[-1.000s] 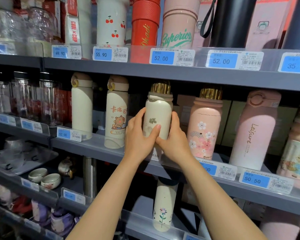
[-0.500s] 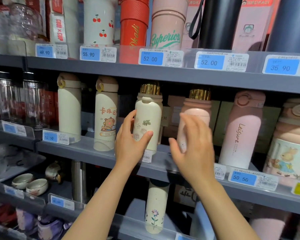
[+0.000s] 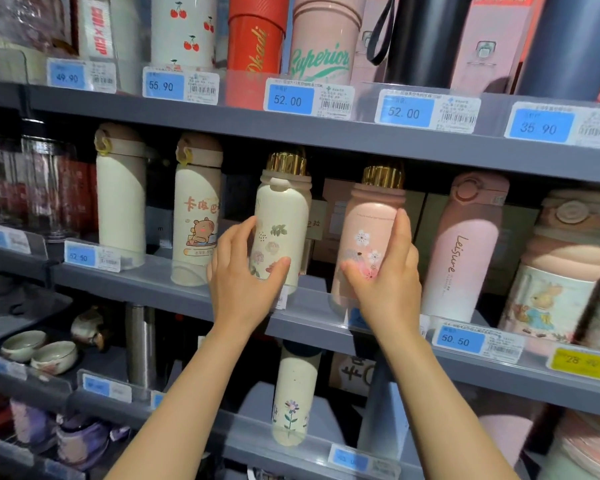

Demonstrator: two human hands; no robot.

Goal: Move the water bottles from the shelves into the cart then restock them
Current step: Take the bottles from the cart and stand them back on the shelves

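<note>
Matt cream bottle [image 3: 283, 233] and pink bottle [image 3: 368, 244], shiny gold metallic caps [image 3: 286, 163].

Two small ceramic bowls [image 3: 39, 353] and blue price tags [image 3: 293, 100] on grey shelving [image 3: 326, 136]

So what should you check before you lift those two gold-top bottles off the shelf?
1. Left hand wrapped round the cream bottle: ok.
2. Right hand wrapped round the pink flower bottle: ok.
3. Both bottles upright: ok, the cream one leans slightly.
4. Gold caps low enough to pass under the upper shelf: ok, a gap shows.
5. Neighbour, the Leisure bottle, clear of the right hand: ok, close though.
6. Cart ready to receive them: cannot tell, not in view.
</note>
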